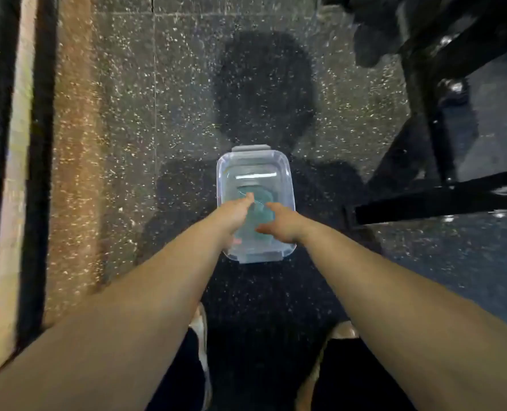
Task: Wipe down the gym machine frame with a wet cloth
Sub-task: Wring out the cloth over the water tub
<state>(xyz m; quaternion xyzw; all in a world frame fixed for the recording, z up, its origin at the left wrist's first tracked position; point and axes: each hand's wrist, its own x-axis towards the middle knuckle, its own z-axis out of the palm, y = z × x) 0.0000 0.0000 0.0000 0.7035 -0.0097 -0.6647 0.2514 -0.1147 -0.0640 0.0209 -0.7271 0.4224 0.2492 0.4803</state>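
The teal cloth (259,216) lies inside a clear plastic tub (289,179), in shallow water, directly between the two grips. The left grip (236,212) reaches down into the tub with its fingers drawn together to a point, and the tips meet the cloth's far edge in a pinch. The right grip (279,225) comes in from the other side. Its forefinger lies along the top of the cloth and its thumb lower down, so the fabric sits in the curve between them. Motion blur hides whether that grip has actually closed on the cloth or only touches it. Both forearms are bare and stretch straight down from the camera.

The tub stands upright on the floor (157,114), a dark rubber surface flecked with pale specks. A grey clip tab shows at the tub's far rim, beyond both grips, and another at the near rim beneath the wrists. The person's shadow falls across the floor past the tub.

To the right of the right grip, well apart from it, the black gym machine frame (436,200) rests on the floor. One flat bar runs sideways at about tub level, and further tubes rise behind it. To the left of the left grip, well apart, a black upright and a pale strip run along the floor's edge. Nearer the camera than the grips, two shoe toes (200,321) and dark trouser legs show.
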